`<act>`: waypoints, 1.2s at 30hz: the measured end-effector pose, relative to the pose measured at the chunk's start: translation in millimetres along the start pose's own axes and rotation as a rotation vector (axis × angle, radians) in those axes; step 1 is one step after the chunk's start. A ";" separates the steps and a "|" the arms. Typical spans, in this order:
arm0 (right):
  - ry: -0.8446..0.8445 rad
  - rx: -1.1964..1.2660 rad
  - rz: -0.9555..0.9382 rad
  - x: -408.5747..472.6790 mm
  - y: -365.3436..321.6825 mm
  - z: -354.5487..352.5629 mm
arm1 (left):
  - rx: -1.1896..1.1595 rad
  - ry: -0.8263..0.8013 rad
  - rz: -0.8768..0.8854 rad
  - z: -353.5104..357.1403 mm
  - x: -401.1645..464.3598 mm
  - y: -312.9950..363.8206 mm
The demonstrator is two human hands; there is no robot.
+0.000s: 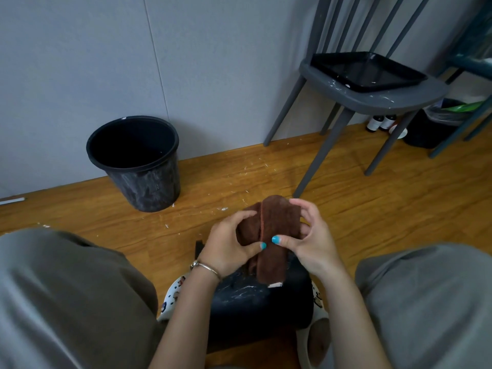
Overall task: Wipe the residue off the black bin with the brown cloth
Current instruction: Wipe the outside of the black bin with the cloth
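A folded brown cloth (274, 230) hangs between both hands at the centre. My left hand (230, 243) grips its left fold and my right hand (308, 238) pinches its right side, thumbs meeting on the front. Directly below the cloth, between my feet, lies a black bin (255, 304) on its side, streaked with white residue. A second black bin (141, 161) stands upright by the wall at the left, its outer wall smeared with whitish marks.
A grey chair (372, 97) stands at the right with a black tray (367, 70) on its seat. Small bottles (380, 122) and a lined waste bin (431, 126) sit behind it. White flecks litter the wooden floor (239, 179). My knees frame both lower corners.
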State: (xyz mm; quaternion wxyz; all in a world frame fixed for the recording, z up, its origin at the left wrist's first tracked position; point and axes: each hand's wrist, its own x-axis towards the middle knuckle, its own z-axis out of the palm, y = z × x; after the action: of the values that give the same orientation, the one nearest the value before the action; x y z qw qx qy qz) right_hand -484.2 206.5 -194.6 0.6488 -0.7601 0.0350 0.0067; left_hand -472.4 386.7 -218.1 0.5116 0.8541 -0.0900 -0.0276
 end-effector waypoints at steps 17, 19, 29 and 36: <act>-0.167 0.170 -0.012 0.2 19.1 8.5 | -0.473 0.059 0.020 -1.4 -7.5 -0.3; -0.001 0.286 0.036 1.6 15.4 14.4 | -0.553 0.103 -0.035 2.8 -5.3 0.6; 0.155 0.814 0.204 -14.7 15.0 52.4 | -0.663 0.391 -0.171 43.5 -10.7 26.2; 0.253 0.733 0.110 -9.5 15.0 36.9 | -0.827 -0.135 -0.132 28.5 -7.4 17.2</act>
State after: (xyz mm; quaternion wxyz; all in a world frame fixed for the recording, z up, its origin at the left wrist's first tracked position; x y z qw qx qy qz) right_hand -493.4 241.0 -214.7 0.8664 -0.4700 0.1556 -0.0651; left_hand -485.9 355.3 -216.8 0.8012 0.5772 -0.0498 -0.1498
